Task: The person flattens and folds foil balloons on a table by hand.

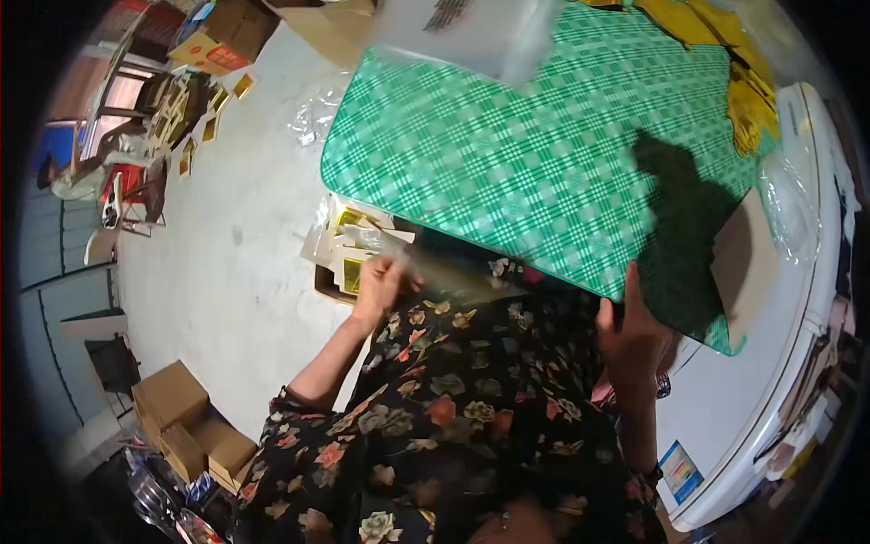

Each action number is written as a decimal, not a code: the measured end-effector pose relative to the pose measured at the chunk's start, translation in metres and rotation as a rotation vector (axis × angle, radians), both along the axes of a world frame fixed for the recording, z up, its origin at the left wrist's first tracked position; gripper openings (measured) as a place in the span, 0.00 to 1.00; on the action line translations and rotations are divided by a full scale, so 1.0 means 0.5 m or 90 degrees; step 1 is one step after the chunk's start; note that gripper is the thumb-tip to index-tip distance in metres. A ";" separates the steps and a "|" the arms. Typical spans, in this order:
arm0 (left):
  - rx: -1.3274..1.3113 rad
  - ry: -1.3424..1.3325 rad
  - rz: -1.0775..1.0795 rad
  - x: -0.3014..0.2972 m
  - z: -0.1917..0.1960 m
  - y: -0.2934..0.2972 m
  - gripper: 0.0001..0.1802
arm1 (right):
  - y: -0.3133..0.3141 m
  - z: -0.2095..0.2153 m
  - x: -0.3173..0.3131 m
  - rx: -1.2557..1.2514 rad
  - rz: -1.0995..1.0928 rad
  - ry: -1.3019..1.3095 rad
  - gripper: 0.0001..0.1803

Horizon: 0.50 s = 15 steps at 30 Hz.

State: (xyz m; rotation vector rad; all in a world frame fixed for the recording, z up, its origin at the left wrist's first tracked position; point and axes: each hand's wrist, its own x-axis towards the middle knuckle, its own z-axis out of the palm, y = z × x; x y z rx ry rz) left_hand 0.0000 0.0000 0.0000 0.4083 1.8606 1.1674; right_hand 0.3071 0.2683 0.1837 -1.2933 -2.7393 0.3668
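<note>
From the head camera: the left hand (pixel 379 283) pinches 1 clear plastic sleeve (pixel 435 265) just past the near edge of the green checked table (pixel 507 154). The sleeve's long side runs off to the right, toward the right hand (pixel 632 331). That hand rests at the near edge; I cannot tell its grip.

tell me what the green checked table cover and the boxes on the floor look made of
Table cover: looks like plastic or oilcloth, glossy, since light glints off its rounded corner; woven cloth can't be ruled out. Boxes: plain brown cardboard, matte, with folded flaps and sharp creased edges.
</note>
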 end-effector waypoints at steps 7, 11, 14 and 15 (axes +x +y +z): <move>-0.188 -0.084 0.446 -0.084 -0.236 -0.235 0.23 | -0.015 -0.003 -0.033 0.048 -0.002 0.006 0.36; -0.252 -0.142 0.396 -0.083 -0.240 -0.273 0.21 | -0.013 0.012 -0.039 0.052 -0.007 -0.058 0.37; -0.366 -0.108 0.348 -0.117 -0.240 -0.313 0.20 | -0.022 0.030 -0.073 -0.140 -0.122 -0.180 0.37; -0.363 -0.113 0.344 -0.119 -0.245 -0.306 0.20 | -0.020 0.014 -0.057 -0.091 -0.087 -0.134 0.37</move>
